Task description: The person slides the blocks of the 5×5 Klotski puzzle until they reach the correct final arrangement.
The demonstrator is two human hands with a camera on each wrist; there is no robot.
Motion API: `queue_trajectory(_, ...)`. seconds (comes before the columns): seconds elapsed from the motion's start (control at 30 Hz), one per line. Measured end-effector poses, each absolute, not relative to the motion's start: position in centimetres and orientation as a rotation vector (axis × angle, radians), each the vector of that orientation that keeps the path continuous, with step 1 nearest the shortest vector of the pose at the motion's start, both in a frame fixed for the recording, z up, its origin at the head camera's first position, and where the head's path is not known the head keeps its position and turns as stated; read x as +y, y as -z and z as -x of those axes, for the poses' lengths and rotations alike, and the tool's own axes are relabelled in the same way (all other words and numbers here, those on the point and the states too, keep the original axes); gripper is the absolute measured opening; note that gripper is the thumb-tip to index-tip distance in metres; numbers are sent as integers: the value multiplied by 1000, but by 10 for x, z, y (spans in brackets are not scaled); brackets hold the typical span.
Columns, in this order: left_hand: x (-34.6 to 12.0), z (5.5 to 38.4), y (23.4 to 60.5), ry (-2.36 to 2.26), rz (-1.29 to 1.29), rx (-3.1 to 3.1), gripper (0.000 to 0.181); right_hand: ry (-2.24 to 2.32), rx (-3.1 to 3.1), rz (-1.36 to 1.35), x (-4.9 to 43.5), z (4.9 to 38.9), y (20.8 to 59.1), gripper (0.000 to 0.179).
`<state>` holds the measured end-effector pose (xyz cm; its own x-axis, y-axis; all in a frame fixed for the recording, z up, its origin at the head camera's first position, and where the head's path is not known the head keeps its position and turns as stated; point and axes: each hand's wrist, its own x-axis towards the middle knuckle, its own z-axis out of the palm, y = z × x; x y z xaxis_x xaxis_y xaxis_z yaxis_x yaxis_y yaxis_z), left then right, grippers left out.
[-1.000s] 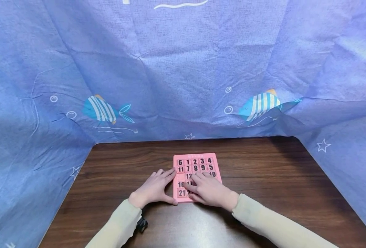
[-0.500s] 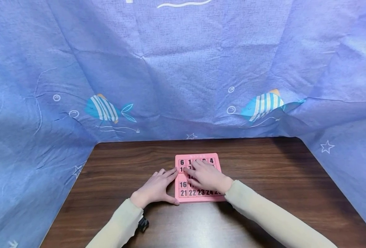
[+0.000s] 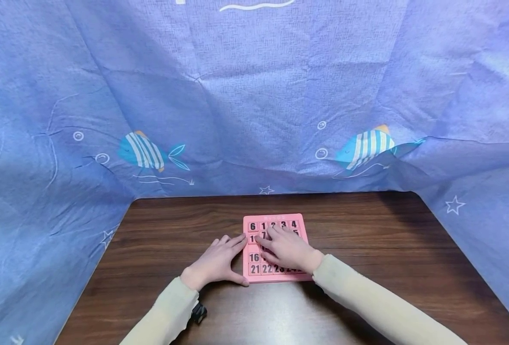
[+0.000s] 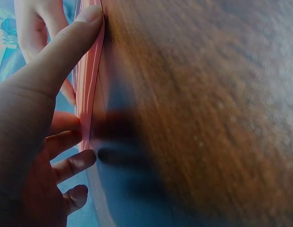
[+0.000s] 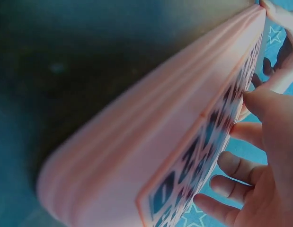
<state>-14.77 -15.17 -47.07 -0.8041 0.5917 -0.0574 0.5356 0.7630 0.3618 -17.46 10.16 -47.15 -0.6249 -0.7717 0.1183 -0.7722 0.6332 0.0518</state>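
Observation:
A pink number slide puzzle (image 3: 247, 247) lies flat on the table, black digits on its tiles. My left hand (image 3: 213, 264) rests against its left side, with fingertips at the left edge and the thumb at the near left corner. In the left wrist view the thumb (image 4: 73, 45) lies nearly straight along the puzzle's rim. Over the middle of the puzzle is my right hand (image 3: 290, 249), its fingers spread and loosely bent. One fingertip touches the leftmost tile (image 3: 252, 238) of the second row. A gap shows below that tile. Several middle tiles are hidden under the right hand.
The dark wood table (image 3: 181, 220) has rounded far corners. A blue cloth (image 3: 254, 110) printed with fish hangs behind and beside it. Something small and black (image 3: 199, 312) sits at the left wrist.
My right hand has moved from the puzzle's lower rows up to the second row. Its leftmost tile has slid slightly toward the near side. My left hand keeps its place.

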Motion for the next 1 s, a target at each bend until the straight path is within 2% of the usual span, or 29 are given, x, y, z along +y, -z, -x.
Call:
queue_trajectory(0.47,-154,148,471,-492,-882,2785,113,-36,-2671,-1347,101,159,470,42)
queue_trajectory(1.0,-152,148,472,-492,-903,2778,113,-140,-2783,-1204,96,190,466,44)
